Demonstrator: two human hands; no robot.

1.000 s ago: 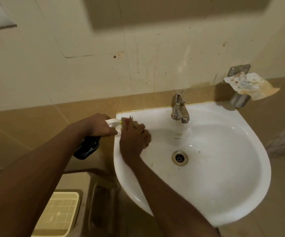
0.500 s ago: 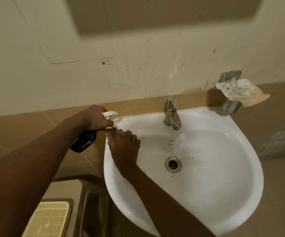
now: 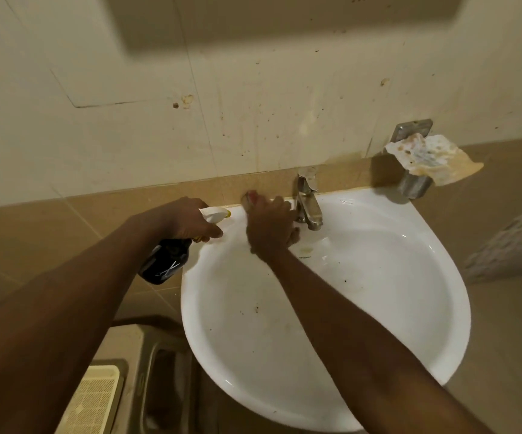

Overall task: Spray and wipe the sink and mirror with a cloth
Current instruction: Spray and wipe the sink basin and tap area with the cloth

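Observation:
A white wall-hung sink (image 3: 435,308) fills the middle of the view, with dark specks in the bowl. My left hand (image 3: 187,219) grips a dark spray bottle (image 3: 167,261) by its white trigger head, at the sink's back left rim. My right hand (image 3: 270,227) presses a cloth (image 3: 250,197) onto the back rim just left of the metal tap (image 3: 308,200). Only a small reddish corner of the cloth shows past my fingers. The mirror is out of view.
A metal holder (image 3: 414,183) on the wall right of the tap carries a stained paper (image 3: 431,158). Below left of the sink stand a beige perforated tray (image 3: 93,402) and a grey plastic stool (image 3: 156,355). The tiled wall is spotted.
My right hand slid the cloth along the back rim from the left corner toward the tap. The left hand with the bottle stayed beside the rim. The camera shifted.

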